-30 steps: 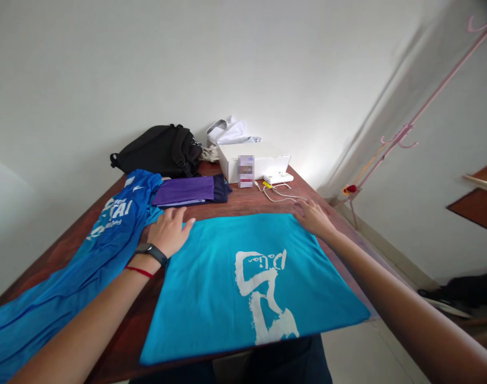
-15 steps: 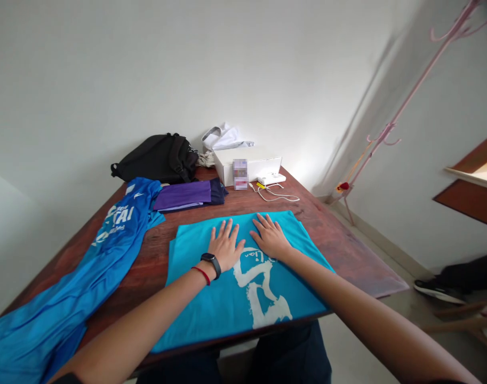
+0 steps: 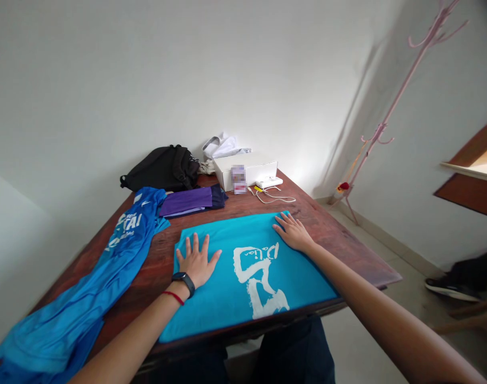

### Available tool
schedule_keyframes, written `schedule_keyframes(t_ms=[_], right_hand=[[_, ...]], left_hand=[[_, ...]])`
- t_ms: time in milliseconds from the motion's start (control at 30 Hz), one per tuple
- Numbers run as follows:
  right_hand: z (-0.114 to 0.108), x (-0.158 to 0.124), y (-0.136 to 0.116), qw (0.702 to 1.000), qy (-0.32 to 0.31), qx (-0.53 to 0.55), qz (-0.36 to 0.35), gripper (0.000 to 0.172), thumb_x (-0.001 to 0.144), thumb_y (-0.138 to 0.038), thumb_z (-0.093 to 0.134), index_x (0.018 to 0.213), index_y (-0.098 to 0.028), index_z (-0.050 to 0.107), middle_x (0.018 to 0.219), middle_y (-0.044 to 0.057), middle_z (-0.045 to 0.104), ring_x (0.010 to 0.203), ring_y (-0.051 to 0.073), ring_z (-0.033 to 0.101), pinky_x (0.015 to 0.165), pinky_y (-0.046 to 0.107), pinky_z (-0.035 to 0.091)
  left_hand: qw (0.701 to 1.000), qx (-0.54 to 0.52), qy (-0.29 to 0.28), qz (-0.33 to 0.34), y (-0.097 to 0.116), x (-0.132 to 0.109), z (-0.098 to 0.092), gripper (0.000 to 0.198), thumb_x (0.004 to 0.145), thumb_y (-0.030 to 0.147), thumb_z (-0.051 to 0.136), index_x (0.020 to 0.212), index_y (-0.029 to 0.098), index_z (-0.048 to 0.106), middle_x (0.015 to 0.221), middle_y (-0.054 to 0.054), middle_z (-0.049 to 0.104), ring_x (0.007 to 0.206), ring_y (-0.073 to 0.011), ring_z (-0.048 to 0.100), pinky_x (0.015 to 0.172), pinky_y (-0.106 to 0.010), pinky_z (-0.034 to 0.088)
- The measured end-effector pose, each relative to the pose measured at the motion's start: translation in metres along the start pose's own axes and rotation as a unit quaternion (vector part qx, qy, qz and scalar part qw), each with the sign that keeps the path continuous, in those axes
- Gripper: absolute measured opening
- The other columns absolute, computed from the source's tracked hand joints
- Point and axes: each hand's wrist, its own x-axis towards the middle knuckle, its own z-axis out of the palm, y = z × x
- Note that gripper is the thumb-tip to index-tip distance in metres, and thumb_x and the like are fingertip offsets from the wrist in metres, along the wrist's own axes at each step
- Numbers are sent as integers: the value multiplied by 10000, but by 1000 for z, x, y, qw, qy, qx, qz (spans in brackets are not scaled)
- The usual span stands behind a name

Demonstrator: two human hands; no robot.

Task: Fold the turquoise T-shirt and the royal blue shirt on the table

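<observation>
A folded turquoise T-shirt (image 3: 223, 288) with white brush-style lettering lies flat at the front of the wooden table. My left hand (image 3: 196, 262), wearing a black wristband and a red cord, rests palm down on the shirt's left part with fingers spread. Near the far right corner, my right hand (image 3: 293, 232) presses flat on the same shirt, its fingers stretched out. Between the hands the white print is uncovered. Neither hand grips any cloth.
Along the table's (image 3: 327, 234) left side lies a crumpled blue shirt (image 3: 107, 266). Behind are folded purple clothes (image 3: 189, 201), a black backpack (image 3: 159, 169), a white box (image 3: 257, 164), a small blurred box (image 3: 239, 180) and a white cable (image 3: 275, 198). A pink coat rack (image 3: 395, 101) stands right.
My hands have slid apart across the turquoise T-shirt, the left toward its left side, the right toward its far right corner. More of the white print shows. The view has shifted slightly.
</observation>
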Motion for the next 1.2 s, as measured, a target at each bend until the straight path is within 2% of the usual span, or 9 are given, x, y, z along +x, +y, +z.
schedule_keyframes(t_ms=[100, 267, 500, 600, 700, 767, 833, 967, 1200], right_hand=[[-4, -1, 13, 1000, -1, 2, 21, 677, 1011, -633, 227, 1553, -249, 359, 1654, 65, 231, 1520, 331, 180, 1191, 573, 210], [-8, -2, 29, 999, -2, 2, 43, 679, 1012, -615, 235, 1568, -234, 320, 1653, 54, 220, 1522, 328, 173, 1197, 599, 166], [-18, -10, 24, 998, 9, 7, 57, 683, 1016, -601, 237, 1563, -205, 335, 1656, 83, 202, 1525, 345, 145, 1193, 607, 180], [-24, -33, 7, 999, 25, 3, 31, 673, 1018, -594, 251, 1553, -201, 359, 1665, 69, 154, 1528, 366, 95, 1188, 638, 172], [-26, -76, -21, 998, 41, -8, -57, 667, 1007, -624, 289, 1536, -233, 399, 1661, 33, 173, 1531, 363, 54, 1201, 632, 160], [-22, -109, -37, 992, 33, -5, -120, 634, 1010, -613, 312, 1549, -285, 367, 1663, 3, 167, 1533, 346, 58, 1207, 615, 182], [-15, -137, -44, 990, 16, -3, -137, 618, 1015, -601, 328, 1571, -332, 299, 1659, -18, 176, 1531, 336, 99, 1198, 614, 226], [-3, -167, -31, 994, 50, -21, -100, 599, 1013, -578, 370, 1561, -340, 322, 1638, -6, 250, 1518, 339, 173, 1192, 618, 251], [-2, -175, 0, 993, 74, -45, -74, 609, 1016, -561, 362, 1558, -283, 344, 1622, 21, 296, 1510, 316, 225, 1196, 619, 243]], left_hand=[[1000, -5, 0, 1, -10, -8, -2, 775, 962, 692, 257, 1584, 231, 289, 1655, -141, 175, 1509, -423, 144, 1154, -675, 181], [1000, -14, -10, -15, -26, -18, -4, 736, 979, 668, 227, 1590, 259, 258, 1663, -123, 141, 1521, -389, 124, 1141, -679, 219], [999, 33, -11, -27, -37, -47, -15, 754, 957, 689, 300, 1582, 268, 279, 1652, -134, 189, 1493, -443, 180, 1148, -654, 226], [998, 62, 16, -2, -37, -74, -17, 742, 956, 655, 371, 1569, 240, 325, 1641, -140, 218, 1498, -427, 183, 1163, -634, 222], [993, 37, 64, 96, -36, -108, -11, 738, 962, 641, 400, 1590, 289, 243, 1653, -82, 186, 1509, -364, 203, 1170, -582, 278], [982, 25, 106, 152, -37, -128, -3, 702, 984, 602, 405, 1595, 325, 197, 1651, -56, 208, 1502, -335, 245, 1160, -568, 315], [974, 25, 144, 175, -38, -145, 4, 666, 1003, 553, 417, 1594, 340, 194, 1640, -47, 253, 1491, -329, 279, 1142, -565, 346], [969, 14, 175, 174, -39, -161, 10, 671, 1010, 512, 432, 1601, 292, 202, 1639, -68, 257, 1495, -331, 266, 1137, -531, 369], [967, -10, 202, 158, -38, -166, 15, 692, 1000, 536, 447, 1599, 271, 226, 1642, -106, 237, 1488, -376, 261, 1102, -545, 410]])
